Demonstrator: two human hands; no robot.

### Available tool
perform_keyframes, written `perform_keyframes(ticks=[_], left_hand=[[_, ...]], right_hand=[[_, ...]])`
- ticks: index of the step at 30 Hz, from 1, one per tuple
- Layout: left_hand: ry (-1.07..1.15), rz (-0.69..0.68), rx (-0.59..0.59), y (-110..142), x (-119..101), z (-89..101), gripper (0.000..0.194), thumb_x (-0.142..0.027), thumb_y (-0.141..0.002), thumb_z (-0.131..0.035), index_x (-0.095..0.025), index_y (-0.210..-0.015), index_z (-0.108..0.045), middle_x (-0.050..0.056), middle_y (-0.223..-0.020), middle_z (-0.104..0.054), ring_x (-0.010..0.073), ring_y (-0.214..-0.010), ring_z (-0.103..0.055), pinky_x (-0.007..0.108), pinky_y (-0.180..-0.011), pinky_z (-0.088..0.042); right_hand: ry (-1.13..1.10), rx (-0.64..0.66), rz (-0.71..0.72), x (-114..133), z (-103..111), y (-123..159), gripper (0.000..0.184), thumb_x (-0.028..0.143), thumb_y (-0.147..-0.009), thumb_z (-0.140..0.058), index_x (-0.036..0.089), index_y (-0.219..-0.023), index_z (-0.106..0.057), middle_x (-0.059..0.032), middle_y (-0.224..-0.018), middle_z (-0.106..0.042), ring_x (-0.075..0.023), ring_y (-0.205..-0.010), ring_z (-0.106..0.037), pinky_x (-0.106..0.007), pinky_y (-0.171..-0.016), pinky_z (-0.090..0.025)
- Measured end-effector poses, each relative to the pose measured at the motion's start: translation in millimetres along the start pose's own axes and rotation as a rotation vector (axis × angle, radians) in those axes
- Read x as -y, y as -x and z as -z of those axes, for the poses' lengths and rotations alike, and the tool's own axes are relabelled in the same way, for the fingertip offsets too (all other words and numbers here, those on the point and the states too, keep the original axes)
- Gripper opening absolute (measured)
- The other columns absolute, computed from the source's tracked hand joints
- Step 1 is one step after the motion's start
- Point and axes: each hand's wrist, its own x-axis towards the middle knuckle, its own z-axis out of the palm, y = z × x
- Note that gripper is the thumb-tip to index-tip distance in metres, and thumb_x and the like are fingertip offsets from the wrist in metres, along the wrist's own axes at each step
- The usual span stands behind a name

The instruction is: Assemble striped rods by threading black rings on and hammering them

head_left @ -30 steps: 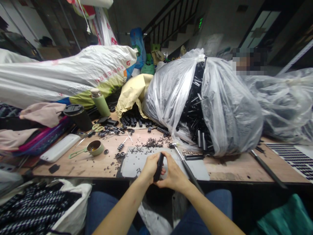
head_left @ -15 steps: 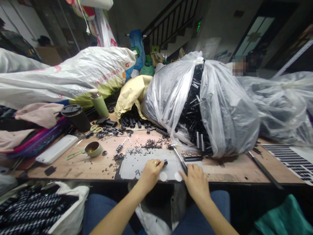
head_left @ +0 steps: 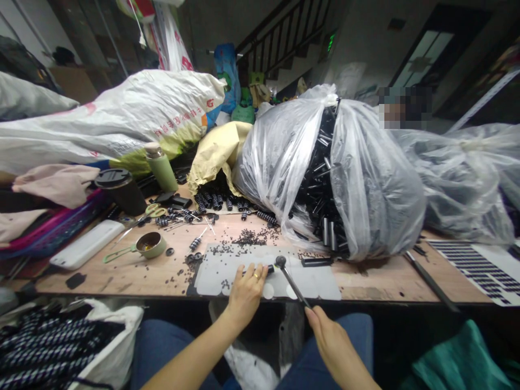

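My left hand (head_left: 247, 288) is over the grey mat (head_left: 215, 274) at the table's front edge. Its fingers are closed over a short black tube (head_left: 270, 268), whose right end pokes out past them. A hammer (head_left: 293, 284) is in my right hand (head_left: 325, 326), gripped near the end of its handle. Its round head lies just right of the tube's end; whether they touch I cannot tell. Another black tube (head_left: 317, 262) rests behind the hammer, near the mat's back edge. Small black bits (head_left: 254, 236) are scattered on the mat and the table behind it.
A large clear plastic bag (head_left: 374, 189) of black tubes stands behind the mat. Leftward are a small green-handled pan (head_left: 151, 246), scissors (head_left: 156, 210), a black cup (head_left: 119, 190) and a green bottle (head_left: 161, 170). A dark bar (head_left: 430, 281) overhangs the front edge at right.
My right hand has drawn back toward me and lower, now farther down the hammer's handle. The hammer head has swung nearer the tube. My left hand has turned flatter over the tube.
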Motion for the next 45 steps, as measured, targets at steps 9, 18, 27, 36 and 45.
perform_keyframes(ticks=[9, 18, 27, 36, 45], left_hand=[[0.110, 0.047, 0.045, 5.4, -16.1, -7.7, 0.079, -0.056, -0.078, -0.036, -0.001, -0.133, -0.023, 0.021, -0.137, -0.030, 0.0299, -0.130, -0.018, 0.044, -0.104, -0.017], [0.203, 0.111, 0.054, -25.1, 0.7, -1.4, 0.093, -0.063, -0.067, -0.042, 0.004, -0.129, -0.026, 0.027, -0.135, -0.029, 0.0366, -0.128, -0.018, 0.051, -0.103, -0.015], [0.214, 0.048, 0.066, -26.8, 6.8, -10.3, 0.072, -0.041, -0.075, -0.037, 0.003, -0.131, -0.026, 0.024, -0.136, -0.029, 0.0346, -0.129, -0.019, 0.052, -0.103, -0.014], [0.176, 0.036, 0.056, -22.6, 7.2, -12.5, 0.071, -0.037, -0.074, -0.039, 0.004, -0.130, -0.024, 0.026, -0.135, -0.031, 0.0341, -0.126, -0.025, 0.050, -0.101, -0.019], [0.208, 0.193, 0.074, -33.3, 2.0, 12.9, 0.030, -0.006, -0.079, -0.038, -0.012, -0.104, -0.053, 0.010, -0.087, -0.060, 0.0211, -0.086, -0.055, 0.034, -0.075, -0.046]], right_hand=[[-0.273, -0.071, 0.286, 61.4, 13.4, 6.8, 0.040, 0.041, -0.090, -0.022, 0.017, -0.099, -0.054, 0.0039, -0.044, -0.045, -0.0128, -0.036, -0.043, -0.021, -0.038, -0.032], [-0.265, -0.107, 0.292, 80.0, 22.1, -8.5, 0.040, 0.042, -0.089, -0.022, 0.018, -0.090, -0.055, 0.0035, -0.047, -0.045, -0.0127, -0.039, -0.044, -0.020, -0.042, -0.034], [0.271, 0.088, 0.208, 68.5, -9.6, -37.0, 0.042, 0.038, -0.091, -0.017, 0.020, -0.074, -0.050, -0.0061, -0.059, -0.061, -0.0205, -0.054, -0.060, -0.024, -0.046, -0.033], [0.327, 0.121, 0.242, 79.1, -9.8, -40.4, 0.037, 0.033, -0.092, -0.019, 0.019, -0.079, -0.051, -0.0080, -0.064, -0.064, -0.0221, -0.061, -0.062, -0.026, -0.050, -0.032], [0.272, -0.081, 0.131, 31.3, 9.6, -54.8, 0.038, 0.042, -0.091, -0.016, 0.023, -0.074, -0.045, -0.0024, -0.059, -0.063, -0.0217, -0.059, -0.063, -0.026, -0.049, -0.033]])
